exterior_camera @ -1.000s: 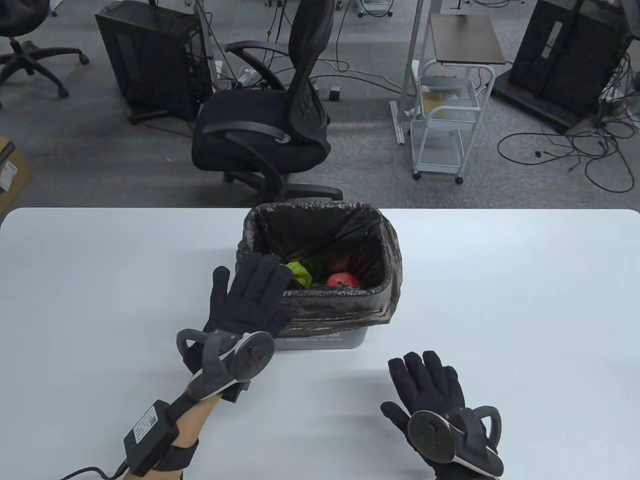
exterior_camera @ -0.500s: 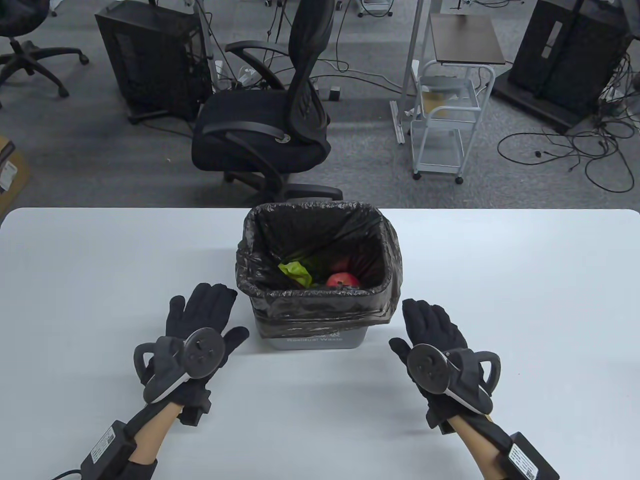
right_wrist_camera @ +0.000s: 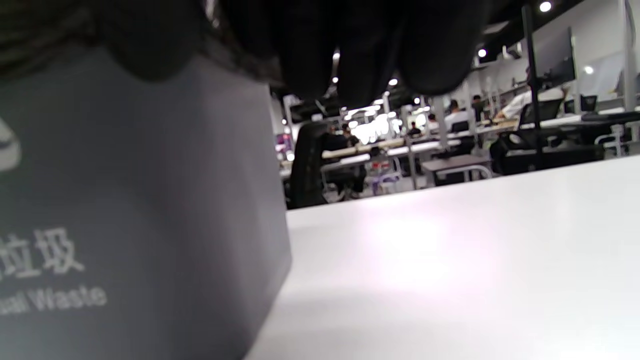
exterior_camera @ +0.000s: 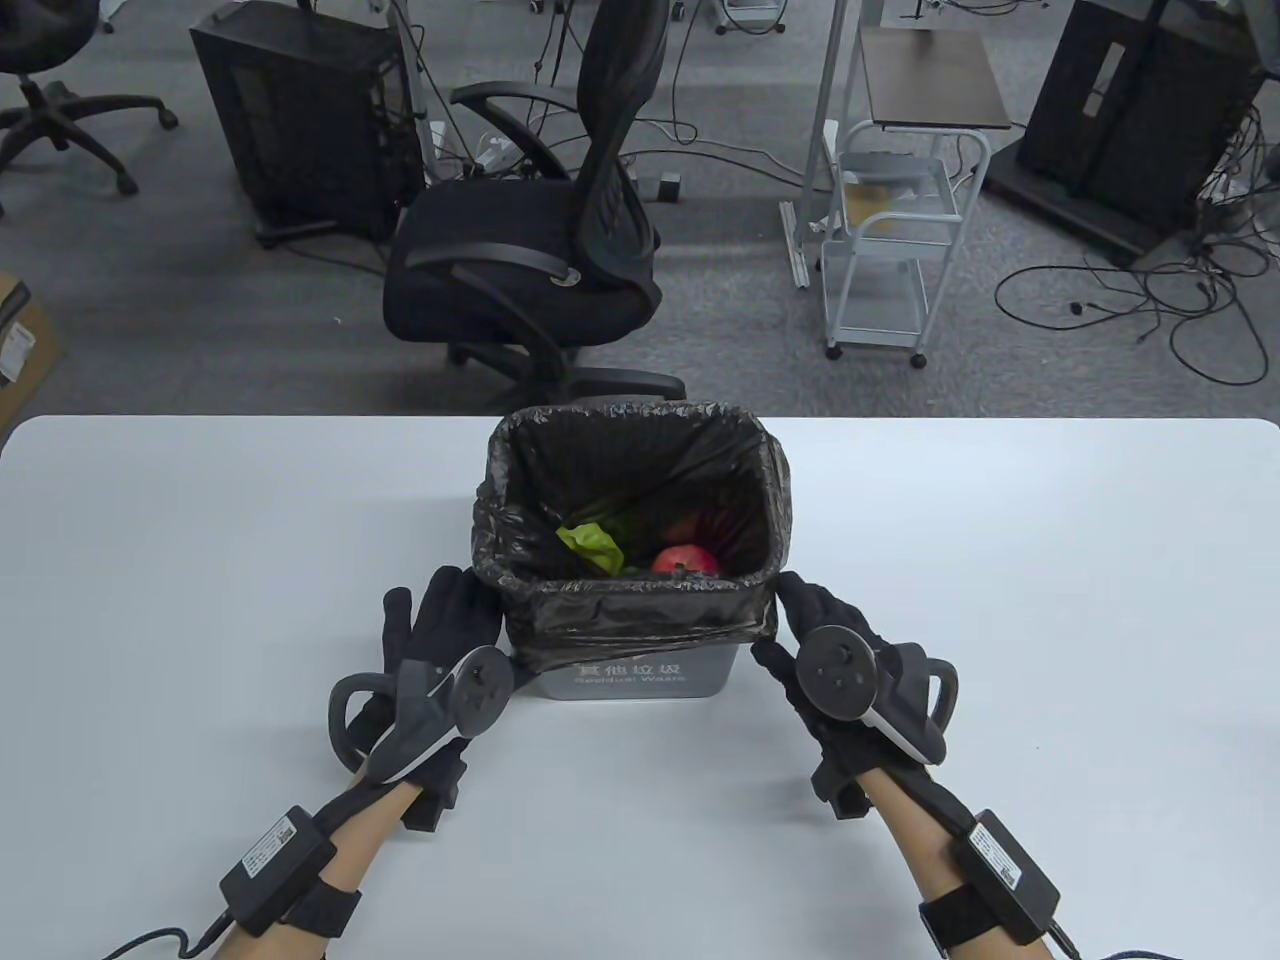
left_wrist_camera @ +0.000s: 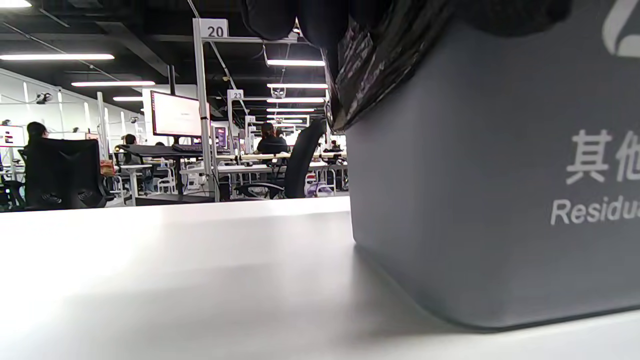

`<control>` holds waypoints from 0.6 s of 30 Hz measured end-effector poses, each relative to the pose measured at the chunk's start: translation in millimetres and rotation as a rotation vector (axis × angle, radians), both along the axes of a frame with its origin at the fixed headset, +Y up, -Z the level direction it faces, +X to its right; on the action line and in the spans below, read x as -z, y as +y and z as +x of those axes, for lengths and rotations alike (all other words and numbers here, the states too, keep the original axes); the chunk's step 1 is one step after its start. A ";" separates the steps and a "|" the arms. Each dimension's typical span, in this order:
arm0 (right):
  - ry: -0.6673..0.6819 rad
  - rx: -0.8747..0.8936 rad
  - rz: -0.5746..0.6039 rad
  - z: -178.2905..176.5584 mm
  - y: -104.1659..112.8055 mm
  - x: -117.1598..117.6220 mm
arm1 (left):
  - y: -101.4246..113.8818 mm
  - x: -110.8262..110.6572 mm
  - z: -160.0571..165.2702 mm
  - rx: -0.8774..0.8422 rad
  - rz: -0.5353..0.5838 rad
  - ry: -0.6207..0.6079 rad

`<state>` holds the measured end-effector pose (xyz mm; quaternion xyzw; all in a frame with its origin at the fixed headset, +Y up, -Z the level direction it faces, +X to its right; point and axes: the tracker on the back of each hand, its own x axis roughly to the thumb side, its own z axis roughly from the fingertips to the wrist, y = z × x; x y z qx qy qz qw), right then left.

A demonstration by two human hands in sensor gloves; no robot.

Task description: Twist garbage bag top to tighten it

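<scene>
**Both hands closed in on the bag's folded collar**

Half a second before, the two gloved hands had lain flat on the white table (exterior_camera: 1000, 560), each well apart from the grey waste bin (exterior_camera: 640, 678). By this moment they had drawn inward to flank its near corners. The left hand (exterior_camera: 440, 650) sat against the near-left corner, and the left wrist view showed its fingertips (left_wrist_camera: 270, 17) at the edge of the black garbage bag (exterior_camera: 640, 610) where the plastic folds down over the rim. The right hand (exterior_camera: 830, 650) mirrored it at the near-right corner, its fingers (right_wrist_camera: 370, 45) hanging just outside the bin wall. Whether either hand had actually pinched the film, or only touched it, could not be told; the fingers looked loosely curled rather than spread, and no plastic was seen gathered between them.

The bag itself was unchanged: mouth wide open, collar stretched over the rim beyond and between the fingertips, with a red fruit (exterior_camera: 686, 558) and a green scrap (exterior_camera: 592, 545) lying inside.

The shift reads as the end of the approach. Nothing of the twisting had begun; the collar would first have to be peeled up off the rim and bunched together. Thin film snagged on the corners looked the likely hindrance, and the light bin might lift with it.
</scene>
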<state>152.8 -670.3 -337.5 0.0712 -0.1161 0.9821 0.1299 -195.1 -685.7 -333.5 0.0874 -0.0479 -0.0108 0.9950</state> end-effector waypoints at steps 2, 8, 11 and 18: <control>0.008 0.045 0.019 0.1 0.6 0.2 | 2.5 0.4 -1.5 -0.037 -0.007 -0.003; 0.008 0.120 0.079 -4.6 3.6 0.9 | 4.3 -1.5 0.9 -0.033 0.022 -0.003; 0.000 0.103 0.110 -5.1 5.4 -0.2 | 8.5 -2.8 -1.1 -0.046 0.046 0.010; 0.027 0.085 0.223 -6.3 24.0 -15.5 | 32.7 -14.0 -3.0 -0.063 0.157 0.041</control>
